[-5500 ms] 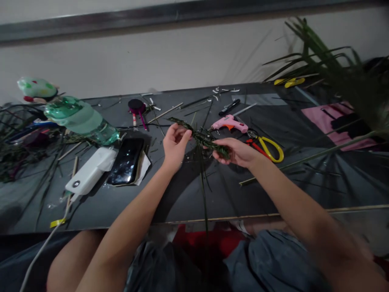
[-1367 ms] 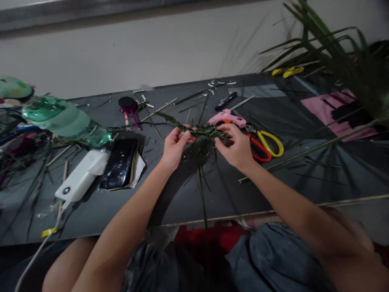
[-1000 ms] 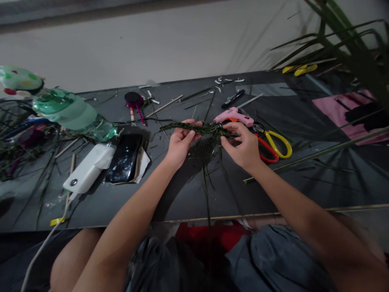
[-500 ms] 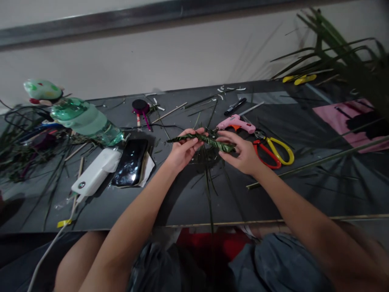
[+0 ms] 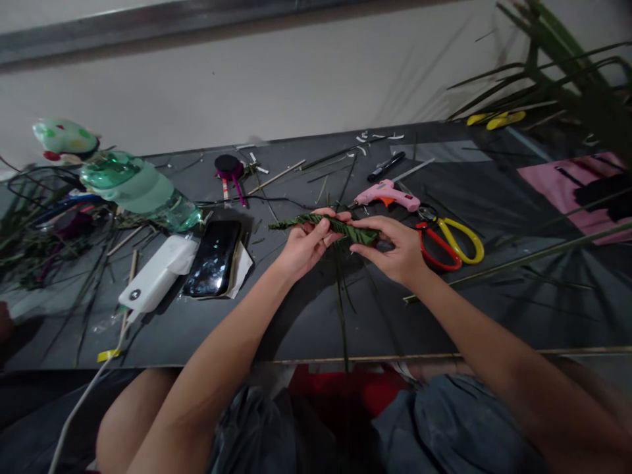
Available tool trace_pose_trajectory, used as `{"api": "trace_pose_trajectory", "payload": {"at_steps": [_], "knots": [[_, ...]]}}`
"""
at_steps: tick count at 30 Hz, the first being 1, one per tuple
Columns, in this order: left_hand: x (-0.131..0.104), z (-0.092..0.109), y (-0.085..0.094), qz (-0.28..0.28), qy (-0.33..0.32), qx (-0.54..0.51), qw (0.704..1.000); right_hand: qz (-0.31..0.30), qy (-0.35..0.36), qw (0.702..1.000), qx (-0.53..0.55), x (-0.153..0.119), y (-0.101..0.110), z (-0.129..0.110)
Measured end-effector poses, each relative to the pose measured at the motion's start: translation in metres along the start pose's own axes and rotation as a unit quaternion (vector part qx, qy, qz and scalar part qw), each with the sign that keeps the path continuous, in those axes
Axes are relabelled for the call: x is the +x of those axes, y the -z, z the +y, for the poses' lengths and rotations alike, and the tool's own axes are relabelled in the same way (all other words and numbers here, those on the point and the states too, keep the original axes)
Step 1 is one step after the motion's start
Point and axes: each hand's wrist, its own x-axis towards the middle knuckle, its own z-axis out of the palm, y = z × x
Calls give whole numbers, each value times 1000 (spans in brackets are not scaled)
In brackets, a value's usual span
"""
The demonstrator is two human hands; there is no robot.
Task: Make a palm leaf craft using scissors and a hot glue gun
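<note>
A green woven leaf piece lies across both hands above the dark table, its narrow tip pointing left and its wider end to the right. My left hand is closed round its middle, with the thumb on top. The wider right end is between the thumb and fingers of my right hand. Long thin leaf strips hang or lie below the hands, toward the table's front edge. Just behind my right hand is a pink glue gun; red and yellow scissors lie to its right.
On the left are a green bottle, a white device with a cable and a black phone. A marker lies at the back. Leaves and a pink sheet are at the right.
My left hand has shifted slightly right along the woven piece, and its thumb now lies nearer the middle. The whole view has shifted a little.
</note>
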Motion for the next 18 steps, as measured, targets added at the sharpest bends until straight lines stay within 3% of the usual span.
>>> {"api": "trace_pose_trajectory", "payload": {"at_steps": [4,8,12,18], "knots": [[1,-1,-2,12,-9,-16,1000,-19,-2,999,37,0,1,2],[0,0,-3,-10,3,-30,999,-57,-7,996,64,2,5,2],[-1,-1,0,-28,23,-13,999,-122,-10,987,103,6,10,-1],[-3,-2,4,-63,19,57,996,-238,-70,958,144,21,29,-5]]}}
